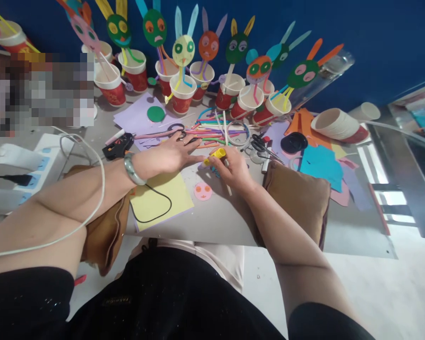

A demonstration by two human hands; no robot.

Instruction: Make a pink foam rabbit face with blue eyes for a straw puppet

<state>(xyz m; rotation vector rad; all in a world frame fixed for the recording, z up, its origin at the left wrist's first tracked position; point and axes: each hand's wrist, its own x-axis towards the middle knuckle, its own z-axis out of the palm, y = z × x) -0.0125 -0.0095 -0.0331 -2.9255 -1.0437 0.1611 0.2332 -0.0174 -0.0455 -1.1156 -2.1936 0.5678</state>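
Note:
My left hand (168,153), with a bracelet at the wrist, reaches flat over the table with its fingers spread. Its fingertips lie by colored sticks (205,134), and one points toward a small yellow tubular thing (217,155). My right hand (235,171) is closed around that yellow thing, whose exact kind I cannot make out. A thin white stick (229,190) shows below the right fingers. Just under the hands lies a pink paper disc (202,191) with an orange face. Small blue bits under the right hand are partly hidden.
Red-and-white paper cups (183,94) with rabbit-faced paper figures line the back. A black glue gun (118,144) lies left, scissors (265,147) right. Brown cushions (297,198) flank the work area. A white cable (102,189) crosses my left arm; yellow paper (163,203) lies in front.

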